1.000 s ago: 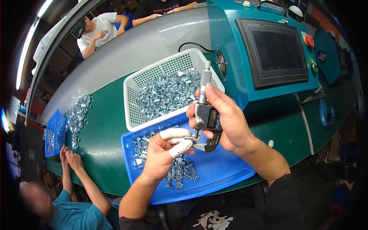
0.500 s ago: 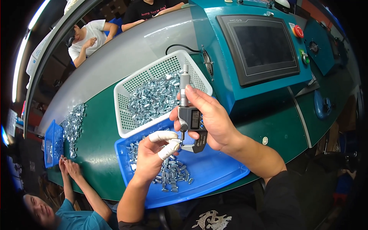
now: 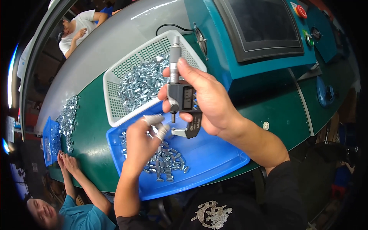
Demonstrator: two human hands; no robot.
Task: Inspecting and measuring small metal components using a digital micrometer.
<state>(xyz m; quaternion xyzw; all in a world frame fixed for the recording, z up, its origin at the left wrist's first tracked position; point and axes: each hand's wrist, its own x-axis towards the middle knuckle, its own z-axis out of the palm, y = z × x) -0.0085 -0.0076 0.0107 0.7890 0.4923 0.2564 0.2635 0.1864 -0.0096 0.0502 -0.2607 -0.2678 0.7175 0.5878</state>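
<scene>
In my right hand [image 3: 212,97] is a digital micrometer [image 3: 180,94], upright, its thimble at the top and its small display facing me. The fingers wrap round its frame and the thumb rests by the sleeve. The gap between spindle and anvil shows nothing in it. My left hand [image 3: 140,143] is just left of that gap, white covers on thumb and forefinger. Those fingertips are curled toward each other but blurred, so whether they pinch a part is hidden. Below them, a pile of small shiny metal pieces [image 3: 165,161] lies in a blue tray [image 3: 207,161].
Behind the tray stands a white perforated basket [image 3: 115,109] full of similar pieces. A teal machine [image 3: 245,76] with a dark screen and red button is at the right. Further left, a co-worker's hands [image 3: 68,161] are beside a blue basket [image 3: 48,143] and another pile [image 3: 69,119].
My left fingers have drawn away from the micrometer's jaws, where they held a small metal piece. The micrometer has risen slightly, and the whole view has shifted a little.
</scene>
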